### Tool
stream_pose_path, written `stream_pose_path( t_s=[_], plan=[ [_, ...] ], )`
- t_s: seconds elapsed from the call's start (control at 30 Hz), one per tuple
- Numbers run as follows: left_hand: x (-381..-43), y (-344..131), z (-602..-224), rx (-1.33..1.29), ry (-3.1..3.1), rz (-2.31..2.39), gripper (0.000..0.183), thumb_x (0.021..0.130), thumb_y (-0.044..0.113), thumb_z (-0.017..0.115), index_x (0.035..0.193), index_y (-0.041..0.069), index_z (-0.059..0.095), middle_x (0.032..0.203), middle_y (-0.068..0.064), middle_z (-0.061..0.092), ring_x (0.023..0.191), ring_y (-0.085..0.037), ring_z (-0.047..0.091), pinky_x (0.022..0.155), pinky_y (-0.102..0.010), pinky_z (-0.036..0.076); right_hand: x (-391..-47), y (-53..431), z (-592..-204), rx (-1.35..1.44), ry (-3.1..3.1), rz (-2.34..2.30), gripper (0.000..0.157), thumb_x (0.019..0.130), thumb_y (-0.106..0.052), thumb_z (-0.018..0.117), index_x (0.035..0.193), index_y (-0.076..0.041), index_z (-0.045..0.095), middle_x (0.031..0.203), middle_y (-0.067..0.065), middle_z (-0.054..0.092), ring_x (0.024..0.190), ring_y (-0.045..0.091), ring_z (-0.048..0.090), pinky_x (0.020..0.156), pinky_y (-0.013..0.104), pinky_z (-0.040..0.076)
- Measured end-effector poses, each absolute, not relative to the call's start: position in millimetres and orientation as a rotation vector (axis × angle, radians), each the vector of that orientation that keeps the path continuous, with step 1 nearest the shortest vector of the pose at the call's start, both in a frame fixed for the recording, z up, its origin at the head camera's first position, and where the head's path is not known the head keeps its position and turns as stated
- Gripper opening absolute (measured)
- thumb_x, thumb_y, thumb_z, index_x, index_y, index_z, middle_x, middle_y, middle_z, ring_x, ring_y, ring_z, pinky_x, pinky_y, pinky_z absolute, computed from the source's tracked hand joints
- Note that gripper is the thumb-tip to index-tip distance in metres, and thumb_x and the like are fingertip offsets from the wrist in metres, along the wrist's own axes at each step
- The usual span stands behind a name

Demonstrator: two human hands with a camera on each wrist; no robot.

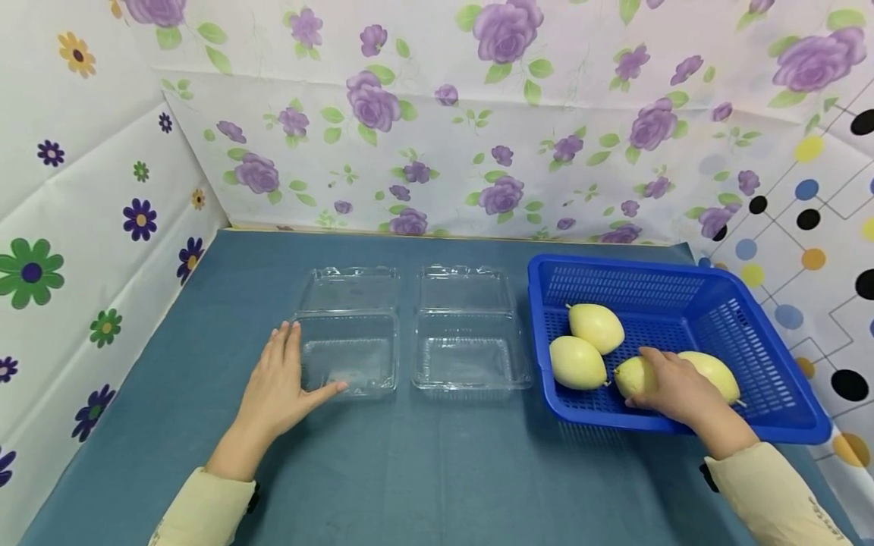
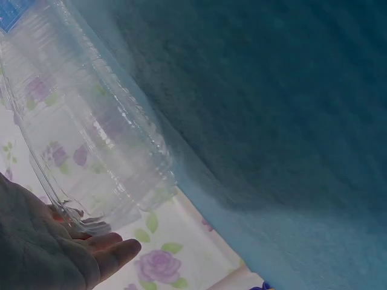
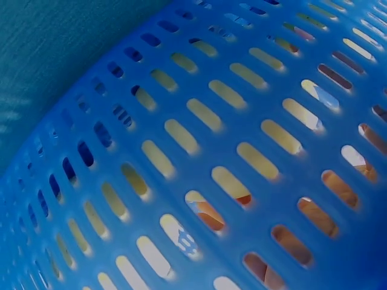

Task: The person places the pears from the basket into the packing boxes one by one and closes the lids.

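Two clear hinged plastic containers stand with lids open side by side in the head view, a left container (image 1: 350,356) and a right container (image 1: 471,364). My left hand (image 1: 278,383) is at the left container's near-left corner, fingers straight along its side and thumb stretched across its front edge. Inside a blue basket (image 1: 614,265) lie several pale yellow pears. My right hand (image 1: 677,388) reaches in and grips one pear (image 1: 632,377) from above, its fingers partly covering it. Another pear (image 1: 712,373) lies just beside that hand. The right wrist view shows mostly the slotted basket wall (image 3: 199,157).
Two more pears, an upper one (image 1: 597,327) and a lower one (image 1: 577,362), lie at the basket's left side. A blue-green cloth (image 1: 423,478) covers the table. Flowered sheets (image 1: 437,152) stand behind and at the left; a dotted sheet (image 1: 812,258) stands at the right.
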State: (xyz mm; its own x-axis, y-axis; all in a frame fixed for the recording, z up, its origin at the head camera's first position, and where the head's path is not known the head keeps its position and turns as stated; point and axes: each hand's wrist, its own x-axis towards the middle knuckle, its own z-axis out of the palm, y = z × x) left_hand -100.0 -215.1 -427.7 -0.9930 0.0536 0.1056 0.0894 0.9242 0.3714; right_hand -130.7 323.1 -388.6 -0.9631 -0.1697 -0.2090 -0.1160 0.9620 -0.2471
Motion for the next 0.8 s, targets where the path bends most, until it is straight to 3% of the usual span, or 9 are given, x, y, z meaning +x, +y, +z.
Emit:
stream_pose_path(
  t_s=[0.8],
  plan=[
    [-98.2, -222.4, -433.8, -0.076, -3.061, -0.602, 0.124, 0.073, 0.065, 0.069, 0.146, -0.016, 0.010, 0.153, -0.034, 0.009, 0.139, -0.051, 0.014, 0.107, -0.066, 0.022, -135.4, 325.5, -386.5, -0.140, 2.848, -0.324, 0.089, 0.065, -0.025, 0.084, 0.131, 0.014, 0.038, 0.114, 0.041, 0.048, 0.096, 0.053, 0.049, 0.073, 0.059, 0.045]
  ],
)
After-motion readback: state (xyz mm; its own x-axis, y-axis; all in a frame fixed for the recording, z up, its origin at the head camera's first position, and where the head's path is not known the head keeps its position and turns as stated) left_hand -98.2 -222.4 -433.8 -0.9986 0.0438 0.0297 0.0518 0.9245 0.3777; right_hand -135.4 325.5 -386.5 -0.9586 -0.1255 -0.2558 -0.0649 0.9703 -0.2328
